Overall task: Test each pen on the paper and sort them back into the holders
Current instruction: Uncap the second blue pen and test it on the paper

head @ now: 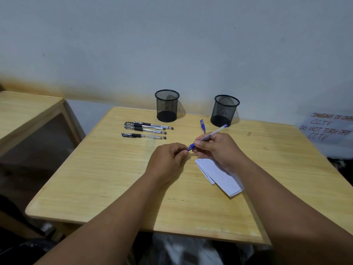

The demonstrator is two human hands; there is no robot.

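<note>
Both hands met at frame centre over the table (107, 180): my right hand (215, 148) was closed around the barrel of a blue pen (210, 136), and my left hand (168, 155) was pinched shut on its near end, either at the cap or at the tip, which my fingers hid.

As I judged it, the main risk lay in that pinch. A sharp pull could have sent a loose cap skittering across the table, or, if the tip was bare, left ink on my fingers. The pen also slanted up toward the right holder (225, 110), so a careless swing might have tipped that light mesh cup.

Going down in size, the table carried the rest. The left holder (167, 106) stood in the upper middle, and neither cup showed a pen inside. The paper (219, 175) lay just under my right wrist, partly covered by it, so I would have had to shift that hand to write. Three black pens (147, 129) lay side by side left of centre, well clear of my hands. One small blue piece (202, 126), seemingly a cap, lay near the right holder. A handwritten notice (328, 129) hung at the right edge.
</note>
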